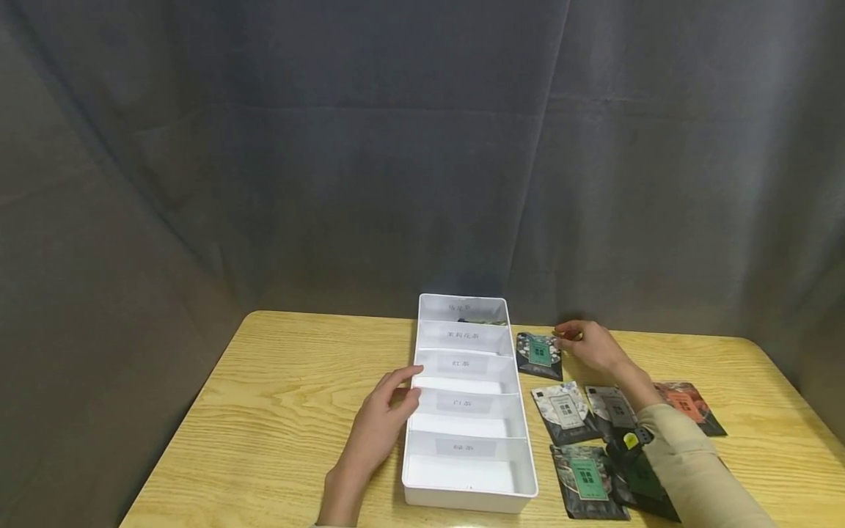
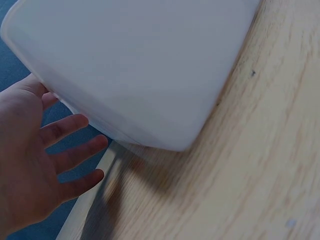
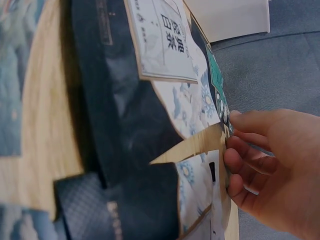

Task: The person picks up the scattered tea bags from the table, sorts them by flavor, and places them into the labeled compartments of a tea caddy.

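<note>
A long white divided box (image 1: 470, 500) stands on the table with labelled dividers. My left hand (image 1: 376, 422) is at its left rim in the head view, thumb and index finger apart. In the left wrist view, the fingers (image 2: 75, 157) spread loosely beside the box's pale side (image 2: 145, 65). My right hand (image 1: 594, 348) is at the right edge of a dark tea packet with a green label (image 1: 539, 353), which lies flat beside the box. The right wrist view shows bent fingers (image 3: 240, 157) and the thumb tip right at that packet's edge.
Nearer me lie two white-patterned tea packets, one left (image 1: 564, 412) and one right (image 1: 610, 405). A green-labelled packet (image 1: 587, 482) overlaps another dark one (image 1: 643, 480). A red-labelled packet (image 1: 689, 403) lies right of my forearm. Something dark sits in the box's far compartment. A grey curtain (image 1: 396, 183) hangs behind the table.
</note>
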Demonstrator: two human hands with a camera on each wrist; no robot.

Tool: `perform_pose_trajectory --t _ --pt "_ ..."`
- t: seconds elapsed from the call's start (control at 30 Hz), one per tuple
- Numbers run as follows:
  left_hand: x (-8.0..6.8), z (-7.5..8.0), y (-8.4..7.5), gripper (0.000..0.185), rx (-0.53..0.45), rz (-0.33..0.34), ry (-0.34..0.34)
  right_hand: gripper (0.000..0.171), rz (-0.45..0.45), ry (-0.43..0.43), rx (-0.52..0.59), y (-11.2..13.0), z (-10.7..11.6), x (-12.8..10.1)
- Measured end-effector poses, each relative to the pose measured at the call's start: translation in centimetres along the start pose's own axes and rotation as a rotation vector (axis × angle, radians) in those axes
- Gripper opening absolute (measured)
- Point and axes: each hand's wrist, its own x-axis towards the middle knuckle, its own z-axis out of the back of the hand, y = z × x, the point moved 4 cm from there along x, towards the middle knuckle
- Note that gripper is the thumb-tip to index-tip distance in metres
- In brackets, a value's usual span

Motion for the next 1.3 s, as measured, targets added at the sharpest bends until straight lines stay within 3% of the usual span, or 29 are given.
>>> perform_pose_trajectory --t 0.27,0.43,0.57,0.97,1.3 --pt "-0.2 0.4 0.4 0.035 0.012 0.003 -0.01 0.032 0.011 0.028 0.007 0.5 -0.5 0.1" --pt "-0.3 0.5 0.6 0.035 0.02 -0.002 -0.016 0.02 0.014 0.017 0.02 0.7 -0.7 0.2" --pt "-0.2 0.5 0.6 0.036 0.017 -0.007 -0.02 0.012 0.029 -0.012 0.045 0.6 -0.5 0.3" --pt "-0.1 0.2 0.6 0.036 -0.006 -0.015 -0.004 0.009 0.1 -0.163 0.046 0.5 0.3 -0.4" --pt "-0.1 0.3 0.6 0.036 -0.006 -0.013 -0.01 0.012 0.127 -0.203 0.09 1.9 1.7 -1.0"
